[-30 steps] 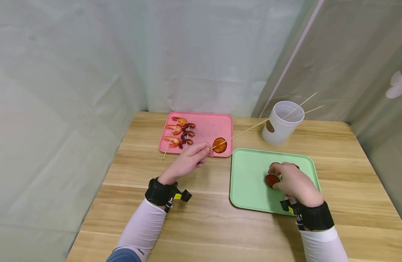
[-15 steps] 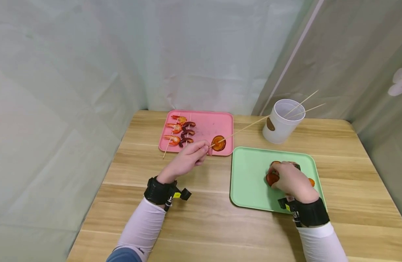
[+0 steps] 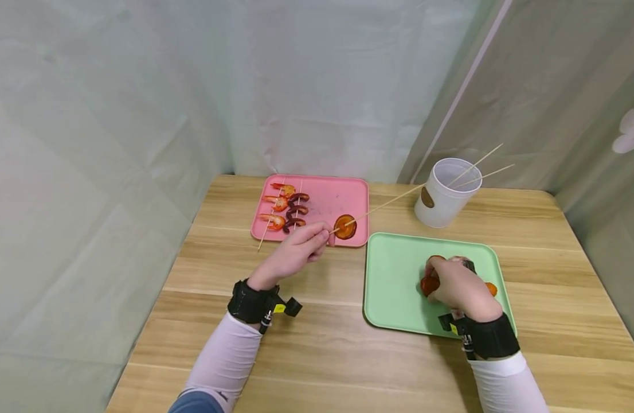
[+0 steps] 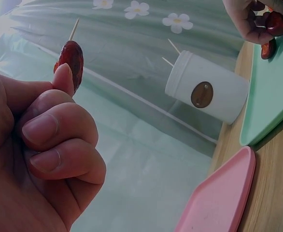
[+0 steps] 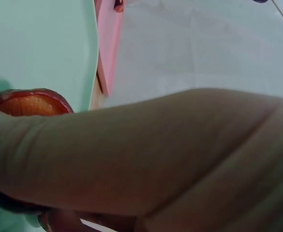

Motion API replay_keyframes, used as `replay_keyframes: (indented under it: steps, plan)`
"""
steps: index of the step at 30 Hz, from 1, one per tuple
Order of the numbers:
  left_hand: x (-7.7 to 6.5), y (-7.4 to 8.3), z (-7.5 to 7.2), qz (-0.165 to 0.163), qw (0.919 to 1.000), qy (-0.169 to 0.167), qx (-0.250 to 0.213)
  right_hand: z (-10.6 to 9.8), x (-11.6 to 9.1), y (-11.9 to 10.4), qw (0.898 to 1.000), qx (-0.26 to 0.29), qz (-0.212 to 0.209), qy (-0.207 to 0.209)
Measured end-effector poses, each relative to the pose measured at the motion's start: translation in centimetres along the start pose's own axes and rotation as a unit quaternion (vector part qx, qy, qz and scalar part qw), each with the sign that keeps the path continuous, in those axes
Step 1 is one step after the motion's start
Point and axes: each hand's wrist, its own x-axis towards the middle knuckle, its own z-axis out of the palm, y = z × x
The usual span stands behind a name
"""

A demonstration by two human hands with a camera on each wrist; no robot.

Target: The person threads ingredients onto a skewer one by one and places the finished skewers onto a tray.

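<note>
My left hand (image 3: 295, 250) pinches a thin wooden skewer (image 3: 391, 202) near one end, over the pink tray's front right corner. A glossy brown mushroom cap (image 3: 345, 227) with an orange underside is threaded on it, just beyond the fingertips. In the left wrist view this cap (image 4: 72, 63) appears edge-on with the skewer tip sticking out. Over the green tray (image 3: 394, 281), my right hand (image 3: 462, 291) pinches another brown mushroom cap (image 3: 429, 285) between thumb and fingers. The right wrist view has its orange, ribbed face (image 5: 33, 104) partly covered by the thumb.
Finished-looking skewers of shrimp (image 3: 273, 222) and curled tentacles (image 3: 297, 210) lie on the pink tray (image 3: 343, 192). A white cup (image 3: 441, 203) holding two skewers stands behind the green tray. Beside the right hand are an orange piece (image 3: 491, 288) and a dark piece (image 3: 469, 265).
My right hand has shifted slightly and its fingers have closed further around the mushroom cap. The left hand stays almost still, holding the skewer.
</note>
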Motion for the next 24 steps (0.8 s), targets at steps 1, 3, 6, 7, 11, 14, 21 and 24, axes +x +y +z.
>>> replay_keyframes:
  steps: [1,3,6,7,11,14,21,24]
  plan:
    - [-0.01,-0.01,-0.01,0.001,1.0000,-0.001,-0.001,0.01,-0.02,0.01,1.000,0.003,0.003,-0.003]
    - [0.00,-0.04,-0.03,0.002,1.0000,-0.002,0.001,0.01,-0.06,0.00,1.000,0.006,0.006,-0.011]
    - [-0.01,-0.05,-0.05,0.004,1.0000,-0.001,0.001,-0.08,-0.16,-0.08,1.000,0.007,0.007,-0.019]
    - [-0.01,-0.05,-0.05,0.003,1.0000,-0.001,0.002,-0.12,-0.19,-0.10,1.000,0.005,0.009,-0.022]
    - [-0.08,-0.03,-0.04,-0.001,1.0000,0.001,0.009,-0.27,-0.22,-0.11,0.999,0.006,0.012,-0.031]
    - [-0.12,0.01,-0.05,-0.004,0.9999,0.001,0.013,-0.36,-0.13,-0.03,1.000,-0.007,-0.002,-0.030]
    - [-0.13,0.24,-0.06,-0.004,0.9999,0.001,0.014,-0.49,-0.11,0.24,0.999,-0.021,-0.024,-0.039]
    - [-0.19,0.24,-0.13,-0.002,1.0000,0.002,0.007,-0.67,-0.10,0.33,0.998,-0.029,-0.044,-0.043]
